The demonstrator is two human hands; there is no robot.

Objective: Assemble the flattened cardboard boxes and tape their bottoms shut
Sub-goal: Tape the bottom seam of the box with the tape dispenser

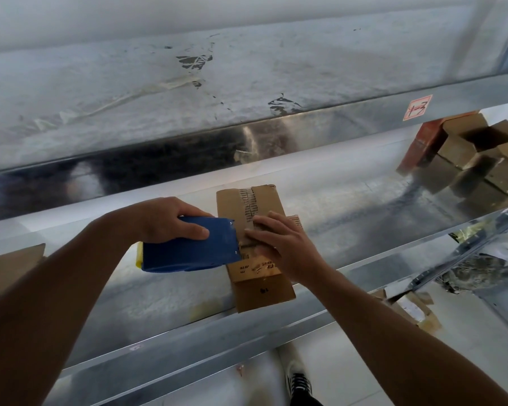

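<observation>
While the left hand (170, 221) grips a blue plastic tape dispenser (188, 250), fingers curled over its top, the right hand (282, 244) lies on a brown cardboard box (261, 288) with fingers nearly straight and slightly spread, pressing down, holding nothing. The dispenser's front edge touches the box's left side, just beside the right fingertips. A yellow part shows at the dispenser's rear end. The box sits on a shiny metal shelf (364, 206), near its front edge, long side running away from the person. A strip of clear tape (251, 200) with grey marks runs along the middle seam of the box top, from the far end to under the right hand. Printed text on the near part is too blurred to read.

Far right on the same shelf: a stack of small open cardboard boxes (481, 153), with a red box (423, 142) touching it. Pink label (417, 106) on the shelf edge above. Flat cardboard piece (9, 268) at the left edge. Black-and-white shoe (298, 379) on the floor below.
</observation>
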